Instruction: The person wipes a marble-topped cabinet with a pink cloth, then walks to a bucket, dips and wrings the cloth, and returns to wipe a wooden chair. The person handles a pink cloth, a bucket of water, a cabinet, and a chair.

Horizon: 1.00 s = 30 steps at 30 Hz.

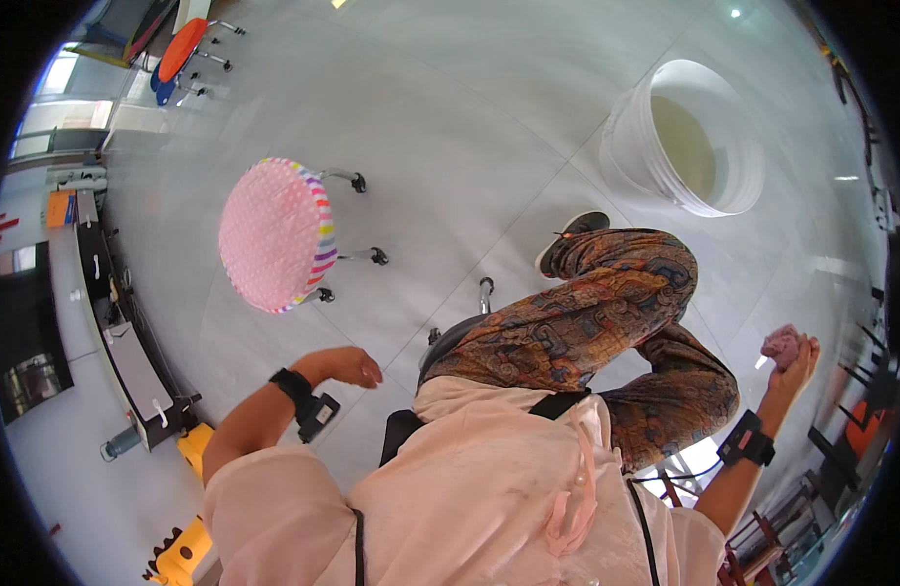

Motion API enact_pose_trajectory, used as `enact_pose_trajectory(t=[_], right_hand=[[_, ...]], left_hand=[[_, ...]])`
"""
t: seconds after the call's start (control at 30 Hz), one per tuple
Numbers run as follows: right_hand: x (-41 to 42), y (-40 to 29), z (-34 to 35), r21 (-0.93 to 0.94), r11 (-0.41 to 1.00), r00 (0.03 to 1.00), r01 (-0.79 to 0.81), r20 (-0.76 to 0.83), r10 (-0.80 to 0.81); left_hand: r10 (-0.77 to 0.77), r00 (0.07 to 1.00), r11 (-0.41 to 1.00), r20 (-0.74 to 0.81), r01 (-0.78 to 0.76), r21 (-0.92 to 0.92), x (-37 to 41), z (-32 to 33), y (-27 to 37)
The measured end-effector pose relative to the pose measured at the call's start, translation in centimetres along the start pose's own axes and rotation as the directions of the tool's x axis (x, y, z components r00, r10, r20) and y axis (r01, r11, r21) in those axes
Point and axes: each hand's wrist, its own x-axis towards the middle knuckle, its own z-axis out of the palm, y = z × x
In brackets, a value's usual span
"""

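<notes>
My right hand (800,368) is raised out to the right, closed around a crumpled mauve cloth (781,347). Beyond my knees, a white plastic bucket (633,157) stands on the floor with cloudy, yellowish water (683,150) in it. My left hand (351,366) hangs at my left side, its fingers curled together and nothing visible in it; the palm is hidden. Nearest to that hand is a round stool (270,234) with a pink dotted cover and a striped rim, a short way ahead. Both wrists wear black strapped devices.
I sit on a dark wheeled seat (457,333). Farther off at the left stand an orange-topped wheeled stool (184,50), a long low cabinet (138,366) and a water bottle (120,444). Dark furniture (834,458) lines the right edge. The floor is pale tile.
</notes>
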Motion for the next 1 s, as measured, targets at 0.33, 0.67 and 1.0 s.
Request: enact_pose_trajectory(t=[0.33,0.67,1.0], right_hand=[[-6.1,-3.0,-2.0,-0.079,0.994,0.996,-0.071,0.045,0.075],[-11.6,-5.5,2.2,-0.072,0.996,0.998,-0.057,-0.033,0.054],[-17.0,-5.2,2.6,-0.287,0.958,0.989,-0.005,-0.140,-0.037]], left_hand=[[0.058,0.963,0.919,0.261,0.050,-0.391,2.9,8.2,-2.2],[0.149,0.935,0.388,0.322,0.244,-0.889,2.4,13.6,-7.7],[0.055,0.919,0.961,0.390,0.057,-0.271,4.6,-0.5,-2.5]])
